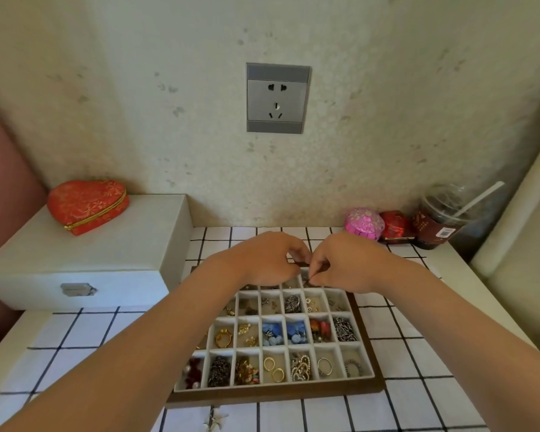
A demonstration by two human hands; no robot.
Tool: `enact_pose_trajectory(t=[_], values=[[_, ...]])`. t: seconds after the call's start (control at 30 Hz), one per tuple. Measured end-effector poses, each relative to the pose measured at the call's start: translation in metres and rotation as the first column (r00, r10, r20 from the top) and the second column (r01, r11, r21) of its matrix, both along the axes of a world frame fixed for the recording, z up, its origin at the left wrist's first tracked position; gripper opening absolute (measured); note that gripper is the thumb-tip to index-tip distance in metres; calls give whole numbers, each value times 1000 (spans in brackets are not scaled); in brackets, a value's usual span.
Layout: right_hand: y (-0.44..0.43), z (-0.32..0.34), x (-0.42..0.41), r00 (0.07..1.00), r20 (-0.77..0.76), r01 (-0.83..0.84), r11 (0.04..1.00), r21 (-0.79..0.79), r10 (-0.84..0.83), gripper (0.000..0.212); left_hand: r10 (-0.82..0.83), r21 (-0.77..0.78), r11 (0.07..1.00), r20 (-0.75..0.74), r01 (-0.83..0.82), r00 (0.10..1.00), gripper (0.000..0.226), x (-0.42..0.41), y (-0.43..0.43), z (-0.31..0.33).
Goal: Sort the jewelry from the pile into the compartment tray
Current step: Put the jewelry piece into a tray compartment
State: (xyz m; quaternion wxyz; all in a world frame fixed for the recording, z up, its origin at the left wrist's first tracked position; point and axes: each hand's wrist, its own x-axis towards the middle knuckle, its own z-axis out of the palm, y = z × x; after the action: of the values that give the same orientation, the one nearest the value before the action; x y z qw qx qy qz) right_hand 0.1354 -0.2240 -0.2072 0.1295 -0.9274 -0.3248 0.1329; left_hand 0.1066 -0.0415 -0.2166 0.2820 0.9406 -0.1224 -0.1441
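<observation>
Checked cloth [418, 369]; box [106, 244] left; left hand [262, 260], right hand [346, 263] hide tray [368, 347] far row.

Wood-framed compartment tray [369, 347] lies flat, most cells holding sorted jewelry [271, 333].

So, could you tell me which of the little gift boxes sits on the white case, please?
The red heart-shaped box with the gold seam; the pink tin and the small red box stand beside the cup at the far right instead.
</observation>
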Motion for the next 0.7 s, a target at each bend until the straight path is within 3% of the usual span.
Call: enact_pose_trajectory(t=[0.27,0.43,0.7], values=[[3,2,-7,1000,-2,7,989,-149,-7,26,30,-10,1000,47,-29,998,33,-11,5,-4],[1,7,-13,997,-73,25,995,-100,-32,29,66,-24,998,94,-64,993,30,-21,8,-4],[3,0,-12,998,37,43,998,-46,-41,15,94,-17,996,198,-93,976,21,-29,4,-7]])
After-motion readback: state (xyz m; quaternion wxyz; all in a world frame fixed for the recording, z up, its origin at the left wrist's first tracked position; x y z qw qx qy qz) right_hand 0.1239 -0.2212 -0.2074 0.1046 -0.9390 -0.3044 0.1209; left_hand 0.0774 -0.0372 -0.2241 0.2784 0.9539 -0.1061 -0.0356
